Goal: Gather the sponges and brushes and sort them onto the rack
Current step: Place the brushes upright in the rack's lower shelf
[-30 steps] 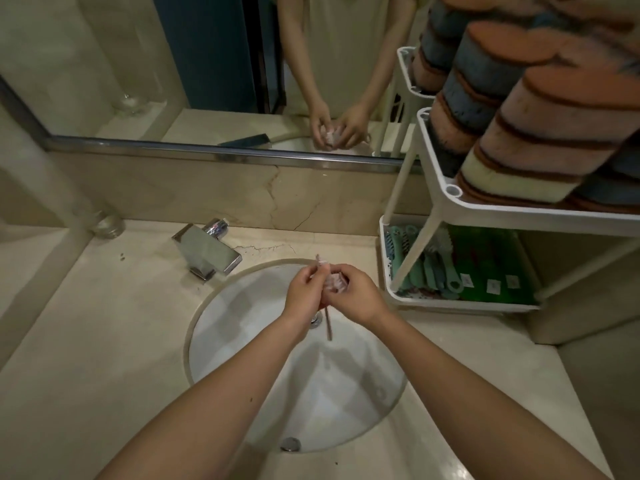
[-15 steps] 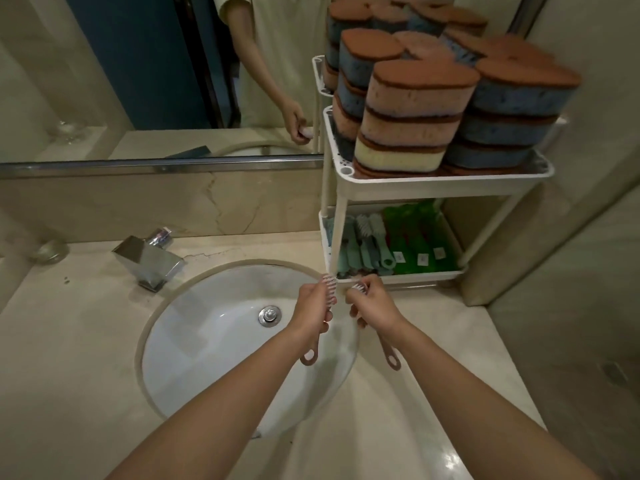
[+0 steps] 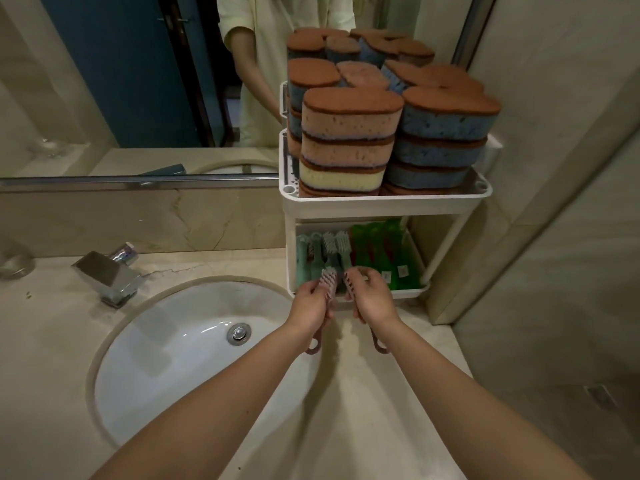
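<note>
My left hand point(image 3: 310, 303) grips a pink brush point(image 3: 328, 282), bristle head up and looped handle below the wrist. My right hand point(image 3: 372, 299) holds a second pink brush point(image 3: 350, 287) the same way; its loop point(image 3: 379, 344) hangs under the palm. Both hands sit at the front edge of the white two-tier rack point(image 3: 384, 199). The lower shelf holds several teal brushes point(image 3: 311, 258) on the left and green brushes point(image 3: 384, 251) on the right. The top shelf carries stacks of sponges point(image 3: 349, 140), orange, blue and yellow with brown scouring tops.
A round white sink point(image 3: 166, 358) with a metal drain point(image 3: 239, 332) lies left of my arms, a chrome tap point(image 3: 107, 275) behind it. A mirror point(image 3: 138, 81) spans the back wall. A tiled wall point(image 3: 554, 237) closes in right of the rack.
My hands split apart, each taking one pink brush, and travelled from over the sink to the rack's lower shelf. The view swung right toward the rack.
</note>
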Tool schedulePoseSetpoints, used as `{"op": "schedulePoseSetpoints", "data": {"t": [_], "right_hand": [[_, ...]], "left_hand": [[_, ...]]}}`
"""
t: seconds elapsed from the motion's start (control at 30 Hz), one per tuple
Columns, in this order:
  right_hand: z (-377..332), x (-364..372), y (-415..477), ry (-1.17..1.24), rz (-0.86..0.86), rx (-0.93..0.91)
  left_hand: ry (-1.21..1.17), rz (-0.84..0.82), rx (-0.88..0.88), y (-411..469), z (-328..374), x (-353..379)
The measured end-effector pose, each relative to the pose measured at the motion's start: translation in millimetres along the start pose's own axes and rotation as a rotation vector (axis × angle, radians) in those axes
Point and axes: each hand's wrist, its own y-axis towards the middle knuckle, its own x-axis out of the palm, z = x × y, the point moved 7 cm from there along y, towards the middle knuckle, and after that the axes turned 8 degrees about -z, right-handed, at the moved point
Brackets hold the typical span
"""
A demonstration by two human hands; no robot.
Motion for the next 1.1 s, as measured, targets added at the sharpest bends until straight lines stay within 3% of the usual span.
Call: {"op": "schedulePoseSetpoints", "data": {"t": [0.33, 0.6, 0.87, 1.1], "right_hand": [[2, -14, 26, 0.061, 0.051, 0.133], [-12, -19, 49, 0.044, 0.070, -0.028], [-21, 3, 77, -0.020, -0.017, -0.040], [-23, 34, 95, -0.124, -0.142, 0.047]], "left_hand": [[-0.010, 0.118, -0.068, 25, 18, 11], [0.040, 0.209, -0.060, 45, 23, 7], [0.093, 0.358, 0.060, 70, 39, -9], [0.221, 0.394, -0.050, 88, 42, -16]]}}
